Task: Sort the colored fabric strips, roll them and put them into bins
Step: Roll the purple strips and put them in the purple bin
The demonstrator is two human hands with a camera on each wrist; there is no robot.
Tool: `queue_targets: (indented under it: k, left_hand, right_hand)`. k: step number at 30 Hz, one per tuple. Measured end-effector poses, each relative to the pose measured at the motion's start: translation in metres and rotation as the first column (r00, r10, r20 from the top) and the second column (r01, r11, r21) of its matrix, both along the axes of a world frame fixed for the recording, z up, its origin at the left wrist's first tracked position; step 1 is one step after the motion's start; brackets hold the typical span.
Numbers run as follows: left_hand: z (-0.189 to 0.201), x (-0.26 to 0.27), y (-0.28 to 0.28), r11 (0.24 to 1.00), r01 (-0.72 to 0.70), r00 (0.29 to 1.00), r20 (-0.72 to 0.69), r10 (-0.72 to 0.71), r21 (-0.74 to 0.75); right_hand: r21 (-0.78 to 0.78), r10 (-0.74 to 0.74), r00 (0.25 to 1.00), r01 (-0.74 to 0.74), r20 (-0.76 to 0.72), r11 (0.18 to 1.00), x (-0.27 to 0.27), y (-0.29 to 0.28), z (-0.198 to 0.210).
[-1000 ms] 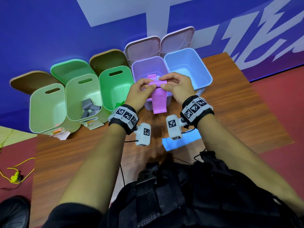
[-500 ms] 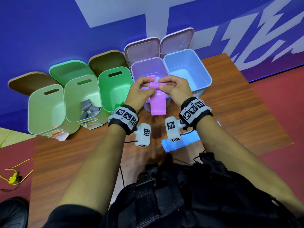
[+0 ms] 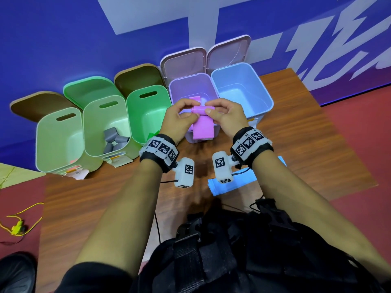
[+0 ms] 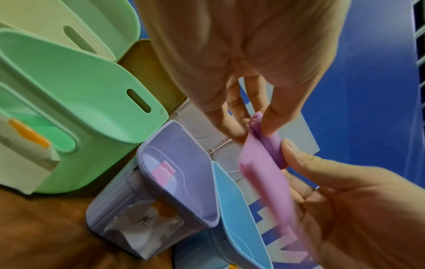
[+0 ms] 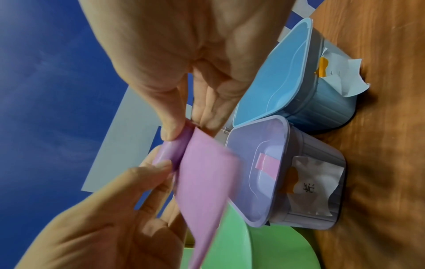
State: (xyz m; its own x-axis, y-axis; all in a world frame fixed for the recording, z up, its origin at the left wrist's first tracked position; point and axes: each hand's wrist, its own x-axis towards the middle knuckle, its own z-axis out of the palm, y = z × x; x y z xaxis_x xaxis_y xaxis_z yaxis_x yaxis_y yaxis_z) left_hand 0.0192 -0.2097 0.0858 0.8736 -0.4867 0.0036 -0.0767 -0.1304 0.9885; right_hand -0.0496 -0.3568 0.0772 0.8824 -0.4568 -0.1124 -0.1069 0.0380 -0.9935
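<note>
My left hand (image 3: 179, 121) and right hand (image 3: 225, 119) pinch the half-rolled pink strip (image 3: 202, 123); if my fingers slip, the roll may loosen.

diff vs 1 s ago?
Both hands, left hand and right hand, have rolled more of the pink strip: thicker roll at the fingertips, shorter hanging tail. Grip unchanged, above the purple bin. Bins, grey rolls, blue strip unmoved.

Pink fabric strip (image 3: 202, 125): top end rolled, tail hanging loose, held above lilac bin (image 3: 179, 85); blue strip (image 3: 232, 183) flat on table.
</note>
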Motion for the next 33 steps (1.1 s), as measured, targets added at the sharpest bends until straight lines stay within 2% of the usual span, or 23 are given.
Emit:
queue_targets:
  k: [6,9,14,21,27,30,33]
  left_hand:
    - [-0.006,0.003,0.001,0.999,-0.042,0.996,-0.073,0.043,0.021]
    - [-0.006,0.002,0.002,0.998,-0.038,0.998,-0.047,0.04,0.046]
    - [-0.002,0.0,0.001,1.0,-0.027,0.997,-0.077,0.027,0.01]
    - [-0.004,0.0,0.0,0.999,-0.011,0.997,-0.075,0.013,0.03]
    - [-0.013,0.001,0.002,0.998,-0.028,0.997,-0.067,0.033,0.062]
    - [-0.011,0.002,0.003,0.997,-0.039,0.999,-0.028,0.041,0.066]
    - [-0.008,0.001,0.002,0.998,-0.029,0.998,-0.061,0.032,0.047]
  right_hand:
    - [-0.018,-0.009,1.0,0.008,-0.005,1.0,0.0,0.0,-0.003]
    - [-0.022,0.004,1.0,-0.004,0.0,1.0,-0.003,-0.001,-0.003]
    - [0.069,0.01,1.0,-0.01,-0.008,0.998,0.0,0.0,-0.005]
    - [-0.06,-0.032,0.999,0.032,-0.004,0.998,-0.001,0.0,-0.004]
    - [-0.076,-0.006,1.0,0.004,-0.029,0.997,-0.005,-0.001,-0.002]
    - [-0.041,-0.007,1.0,0.006,-0.015,0.999,-0.005,-0.001,0.001]
    - [0.025,-0.009,1.0,0.01,-0.018,1.0,-0.002,-0.001,-0.003]
